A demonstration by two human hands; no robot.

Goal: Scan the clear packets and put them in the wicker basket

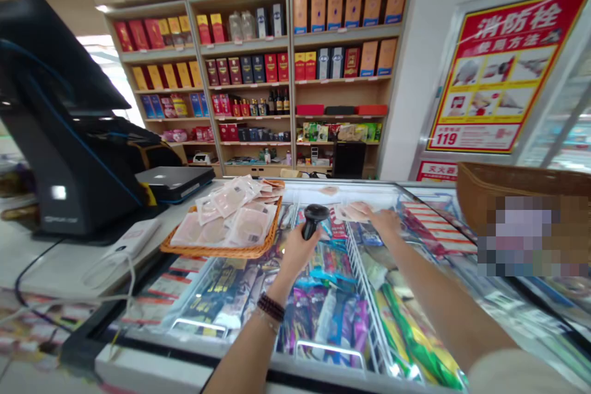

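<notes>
The left hand (299, 245) is wrapped around a black scanner (316, 214) above the freezer (194, 305). The right hand (386, 223) has its fingers at the edge of a pale packet (353, 212) — whether they grip it, one cannot tell. A wicker basket (217, 251) — heaped with similar packets (233, 217) — sits left of the scanner.

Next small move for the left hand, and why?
Probably swing the scanner right, toward the flat packet: the left hand grips the scanner by its handle, the right hand is at that packet, and the scanner's head shows left of it, not over it. Whether the packet's barcode faces up, I can't tell.
</notes>
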